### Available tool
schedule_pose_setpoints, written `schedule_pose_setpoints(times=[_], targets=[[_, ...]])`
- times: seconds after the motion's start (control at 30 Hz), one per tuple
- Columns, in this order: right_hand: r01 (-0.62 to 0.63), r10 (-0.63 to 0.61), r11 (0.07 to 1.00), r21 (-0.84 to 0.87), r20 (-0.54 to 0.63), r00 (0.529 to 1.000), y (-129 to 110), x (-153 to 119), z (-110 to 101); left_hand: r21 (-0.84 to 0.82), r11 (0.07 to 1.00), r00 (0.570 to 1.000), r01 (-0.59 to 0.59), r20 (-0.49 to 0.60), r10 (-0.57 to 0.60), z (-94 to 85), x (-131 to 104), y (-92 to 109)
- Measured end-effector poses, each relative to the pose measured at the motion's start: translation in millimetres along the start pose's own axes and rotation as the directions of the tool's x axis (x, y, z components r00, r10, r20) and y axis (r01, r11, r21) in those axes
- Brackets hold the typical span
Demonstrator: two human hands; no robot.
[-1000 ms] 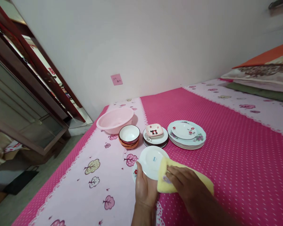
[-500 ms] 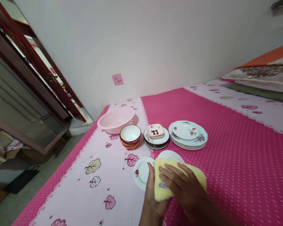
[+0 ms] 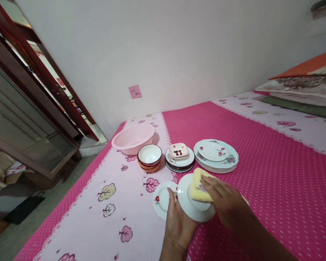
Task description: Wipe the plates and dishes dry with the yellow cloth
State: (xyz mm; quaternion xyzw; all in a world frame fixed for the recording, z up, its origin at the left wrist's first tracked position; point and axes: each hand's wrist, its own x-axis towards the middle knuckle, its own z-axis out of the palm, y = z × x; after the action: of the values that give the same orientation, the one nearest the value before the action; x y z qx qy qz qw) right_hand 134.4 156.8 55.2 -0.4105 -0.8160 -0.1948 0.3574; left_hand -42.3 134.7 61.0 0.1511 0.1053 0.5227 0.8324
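My left hand (image 3: 179,223) supports a small white plate (image 3: 184,197) from beneath, thumb raised at its left edge. The plate is tilted, and its plain underside with a foot ring seems to face me. Pressed onto it is a folded yellow cloth (image 3: 199,181) under the fingers of my right hand (image 3: 228,199). Another small white plate (image 3: 161,199) with red flowers lies on the bedspread just left of my left hand, partly covered by it.
Beyond my hands stand stacked bowls (image 3: 150,156), a plate stack (image 3: 188,159) topped by a square dish (image 3: 178,150), and larger flowered plates (image 3: 230,150). A pink basin (image 3: 119,141) sits behind the bowls on the bedspread (image 3: 136,210). Folded bedding (image 3: 301,90) lies at far right.
The cloth has slid up and to the right with my right hand, uncovering much of the held plate. My left hand stays in nearly the same spot.
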Motion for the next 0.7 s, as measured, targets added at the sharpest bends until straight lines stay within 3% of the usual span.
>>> schedule_pose_setpoints(times=[0.13,0.27,0.33,0.4,0.43,0.47,0.5,0.57,0.63,0.7], targets=[[-0.038,0.035,0.998,0.040,0.058,0.998,-7,-14,6,-0.039,0.999,0.999,-0.035,-0.041,0.033,-2.6,-1,6],[-0.051,0.026,0.978,0.203,0.122,0.992,-23,-28,3,-0.053,0.992,0.978,-0.112,-0.180,0.101,-0.3,-1,12],[-0.073,0.023,0.926,0.369,0.140,0.990,-31,-24,-9,-0.033,0.990,0.958,-0.140,-0.256,0.127,2.4,0,14],[-0.190,0.118,0.814,0.549,0.164,0.979,-33,-12,-26,-0.017,0.987,0.951,-0.162,-0.270,0.151,2.7,1,14],[-0.334,0.231,0.716,0.613,0.243,0.942,-31,-4,-35,-0.017,0.985,0.954,-0.171,-0.251,0.161,1.2,1,14],[-0.483,0.352,0.597,0.641,0.332,0.875,-26,4,-44,-0.019,0.984,0.960,-0.176,-0.226,0.167,-1.6,1,13],[-0.599,0.490,0.488,0.635,0.368,0.790,-19,12,-52,-0.023,0.986,0.967,-0.166,-0.198,0.158,-5.5,0,13],[-0.732,0.757,0.336,0.593,0.292,0.584,0,23,-60,-0.020,0.994,0.982,-0.112,-0.155,0.108,-14.9,-1,11],[-0.790,0.872,0.179,0.586,0.277,0.403,16,28,-60,-0.014,0.997,0.987,-0.075,-0.144,0.072,-22.6,-2,10],[-0.793,0.872,-0.039,0.608,0.409,0.270,24,30,-52,-0.029,0.995,0.983,-0.095,-0.163,0.089,-24.9,-2,9]])
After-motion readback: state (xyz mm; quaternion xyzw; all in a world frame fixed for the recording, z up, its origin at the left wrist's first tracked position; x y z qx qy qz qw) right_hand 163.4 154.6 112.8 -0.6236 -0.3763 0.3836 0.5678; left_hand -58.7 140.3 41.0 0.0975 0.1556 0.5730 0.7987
